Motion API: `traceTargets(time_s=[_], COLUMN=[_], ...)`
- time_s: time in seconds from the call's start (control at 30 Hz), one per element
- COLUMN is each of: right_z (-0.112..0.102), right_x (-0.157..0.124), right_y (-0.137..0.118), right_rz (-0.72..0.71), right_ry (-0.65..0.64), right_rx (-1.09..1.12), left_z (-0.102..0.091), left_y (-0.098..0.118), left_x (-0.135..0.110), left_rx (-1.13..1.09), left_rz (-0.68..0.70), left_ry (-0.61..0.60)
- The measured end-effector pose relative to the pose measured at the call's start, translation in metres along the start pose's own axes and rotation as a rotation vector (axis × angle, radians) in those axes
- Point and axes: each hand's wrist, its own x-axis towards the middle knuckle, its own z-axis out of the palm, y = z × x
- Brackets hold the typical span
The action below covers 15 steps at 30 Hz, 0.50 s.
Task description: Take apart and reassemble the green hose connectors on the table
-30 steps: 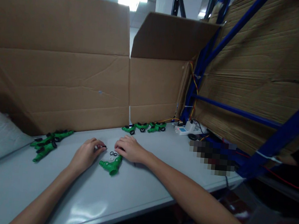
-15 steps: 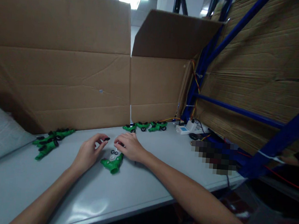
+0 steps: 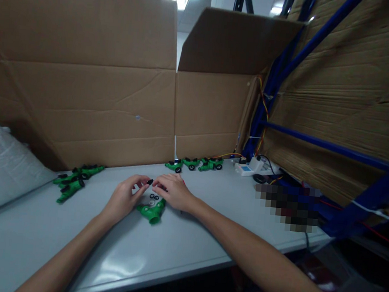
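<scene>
The left hand (image 3: 123, 199) pinches a small black ring (image 3: 150, 181) between thumb and forefinger just above the bench (image 3: 178, 253), almost touching the right hand (image 3: 176, 193), whose curled fingers hide whether they grip anything; under both lie a green fitting (image 3: 152, 212) and some loose rings (image 3: 152, 196). So small a ring likely wants a light fingertip pinch kept low, so a slip lands it on the bench and not over the near edge. Open bench lies on both sides, with a pile of fittings (image 3: 75, 182) to the left, a cardboard wall (image 3: 82, 109) behind and a blue rack (image 3: 317, 143) well off to the right.
</scene>
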Motion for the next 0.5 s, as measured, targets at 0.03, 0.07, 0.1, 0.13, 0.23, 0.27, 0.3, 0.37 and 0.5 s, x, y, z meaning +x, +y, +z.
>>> traceTargets(time_s=[0.03, 0.07, 0.1, 0.13, 0.23, 0.27, 0.3, 0.37, 0.5], right_z=[0.001, 0.001, 0.001, 0.002, 0.003, 0.004, 0.004, 0.006, 0.007], right_x=[0.0, 0.001, 0.001, 0.002, 0.002, 0.002, 0.001, 0.001, 0.002], right_y=[-0.002, -0.004, -0.005, -0.007, -0.009, -0.009, -0.009, -0.008, -0.007], right_rz=[0.023, 0.053, 0.086, 0.116, 0.174, 0.185, 0.195, 0.208, 0.177], right_ry=[0.004, 0.01, 0.017, 0.026, 0.06, 0.072, 0.084, 0.1, 0.115], right_rx=[0.038, 0.076, 0.111, 0.141, 0.221, 0.258, 0.302, 0.394, 0.483], left_z=[0.0, 0.0, 0.0, 0.001, 0.001, 0.001, 0.001, 0.002, 0.003], left_y=[0.001, 0.002, 0.003, 0.004, 0.007, 0.007, 0.008, 0.01, 0.013], left_x=[0.0, -0.001, -0.001, -0.002, -0.002, -0.003, -0.003, -0.003, -0.005], left_rx=[-0.007, -0.014, -0.019, -0.022, -0.029, -0.034, -0.042, -0.065, -0.106], left_rz=[0.001, 0.003, 0.005, 0.007, 0.018, 0.02, 0.02, 0.019, 0.034], left_ry=[0.005, 0.01, 0.014, 0.019, 0.036, 0.039, 0.04, 0.034, 0.025])
